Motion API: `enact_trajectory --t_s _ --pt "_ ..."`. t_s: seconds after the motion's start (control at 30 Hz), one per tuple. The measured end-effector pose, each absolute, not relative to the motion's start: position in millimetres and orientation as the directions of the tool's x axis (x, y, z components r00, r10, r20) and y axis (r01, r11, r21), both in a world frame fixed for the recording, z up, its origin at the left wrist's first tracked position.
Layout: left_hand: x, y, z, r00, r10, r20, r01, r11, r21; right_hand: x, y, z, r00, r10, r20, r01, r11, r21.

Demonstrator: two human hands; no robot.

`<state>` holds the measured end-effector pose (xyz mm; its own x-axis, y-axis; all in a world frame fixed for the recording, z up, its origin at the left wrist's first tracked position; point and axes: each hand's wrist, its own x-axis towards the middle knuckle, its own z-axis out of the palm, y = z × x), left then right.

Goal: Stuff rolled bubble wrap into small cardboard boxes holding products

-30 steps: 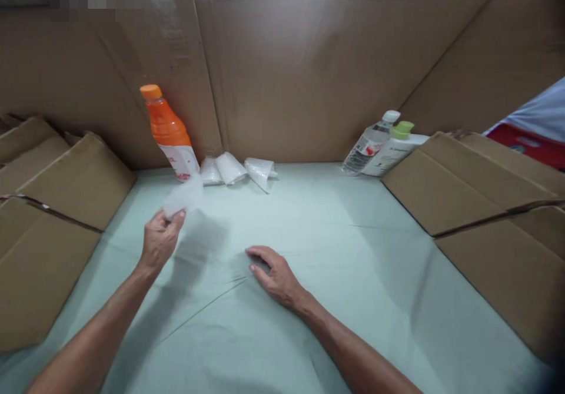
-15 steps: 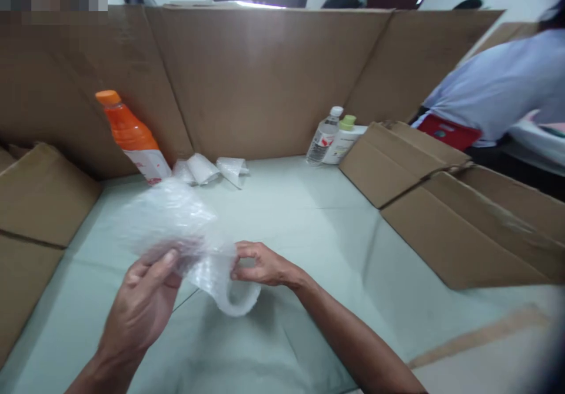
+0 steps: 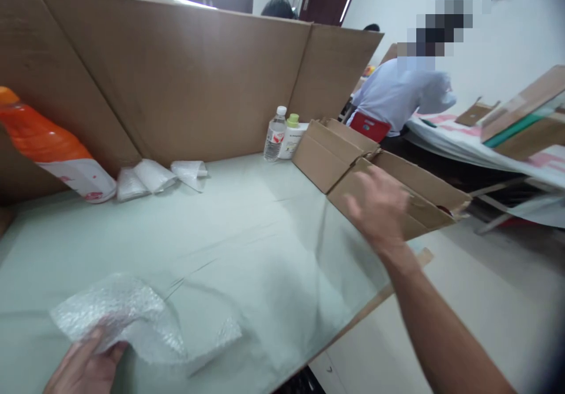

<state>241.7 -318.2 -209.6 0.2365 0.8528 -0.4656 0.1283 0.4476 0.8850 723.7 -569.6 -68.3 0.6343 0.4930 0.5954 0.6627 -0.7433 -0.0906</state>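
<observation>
My left hand (image 3: 90, 356) pinches one end of a sheet of bubble wrap (image 3: 119, 311) low at the left. The sheet's other end curls down onto the pale green table cover. My right hand (image 3: 380, 205), somewhat blurred, is stretched out at the right with thumb and fingers apart and nothing in it. It hangs in front of a cardboard box (image 3: 339, 197); whether it touches the cardboard I cannot tell.
An orange bottle with a white label (image 3: 66, 152) leans at the left, beside folded pieces of bubble wrap (image 3: 152, 176). A clear water bottle (image 3: 274, 138) and a white bottle with a green cap (image 3: 291, 141) stand by the cardboard wall (image 3: 189, 76). Behind is a person in light blue (image 3: 392, 90).
My right hand has let go of the bubble wrap and moved right to the boxes. My left hand has lowered the sheet toward the table. The view has turned right.
</observation>
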Motion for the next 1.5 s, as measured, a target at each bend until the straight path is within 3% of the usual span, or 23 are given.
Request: enact_trajectory --t_s 0.07,0.2,0.33,0.5,0.67,0.77,0.87,0.97,1.03,1.1,1.17,1.27,1.33,1.4,1.5 --pt "247.9 -321.9 -198.2 0.191 0.829 -0.526 -0.107 0.550 0.828 757.5 -598.7 -52.7 0.699 0.402 0.591 0.477 -0.878 0.035" --pt "266.4 -336.7 -174.8 0.106 0.791 -0.602 -0.323 0.600 0.732 810.0 -641.7 -44.8 0.918 0.314 0.244 0.286 -0.948 0.142" --pt "267.0 -348.0 -166.1 0.050 0.763 -0.644 -0.327 0.622 0.712 809.8 -655.8 -60.8 0.749 0.572 0.335 0.549 -0.819 0.170" --pt "252.3 -351.1 -161.5 0.030 0.740 -0.672 -0.300 0.648 0.700 721.9 -616.9 -55.1 0.446 0.749 0.489 0.778 -0.595 0.201" --pt "251.1 -355.2 -160.7 0.057 0.745 -0.665 -0.321 0.644 0.694 639.7 -510.7 -26.4 0.107 0.907 0.407 0.947 -0.218 0.237" --pt "255.1 -362.6 -161.7 0.085 0.745 -0.661 -0.345 0.645 0.682 619.5 -426.4 -24.7 0.027 0.941 0.337 0.963 -0.115 0.244" --pt "255.4 -371.3 -164.2 0.141 0.743 -0.654 -0.353 0.655 0.668 610.6 -352.8 -31.9 -0.002 0.944 0.329 0.978 -0.066 0.195" --pt "251.4 -378.0 -169.2 0.159 0.745 -0.648 -0.365 0.654 0.662 598.6 -320.1 -43.6 -0.021 0.885 0.465 0.995 -0.029 0.100" --pt "249.0 -379.8 -172.7 0.160 0.734 -0.660 -0.375 0.664 0.647 585.4 -328.4 -53.6 -0.028 0.822 0.569 0.999 0.045 -0.015" --pt "249.2 -378.8 -174.7 0.149 0.714 -0.684 -0.386 0.679 0.625 569.3 -356.3 -63.6 -0.043 0.826 0.562 0.971 0.166 -0.171" --pt "253.4 -374.9 -173.9 0.112 0.704 -0.701 -0.407 0.676 0.614 553.2 -393.6 -72.9 -0.231 0.907 0.353 0.860 0.360 -0.362" --pt "266.4 -364.9 -166.3 0.082 0.712 -0.697 -0.437 0.654 0.617 535.1 -444.5 -88.3 -0.446 0.895 -0.020 0.718 0.344 -0.605" --pt "277.3 -357.7 -157.7 0.100 0.721 -0.685 -0.451 0.647 0.615 529.5 -465.7 -101.0 -0.438 0.891 -0.122 0.742 0.282 -0.608" --pt "288.1 -351.5 -147.7 0.102 0.731 -0.675 -0.481 0.630 0.609 529.9 -475.5 -111.8 -0.368 0.920 -0.137 0.814 0.248 -0.525" --pt "301.6 -345.5 -135.4 0.088 0.752 -0.653 -0.522 0.593 0.612 540.0 -475.9 -114.5 -0.211 0.975 0.067 0.908 0.221 -0.355"
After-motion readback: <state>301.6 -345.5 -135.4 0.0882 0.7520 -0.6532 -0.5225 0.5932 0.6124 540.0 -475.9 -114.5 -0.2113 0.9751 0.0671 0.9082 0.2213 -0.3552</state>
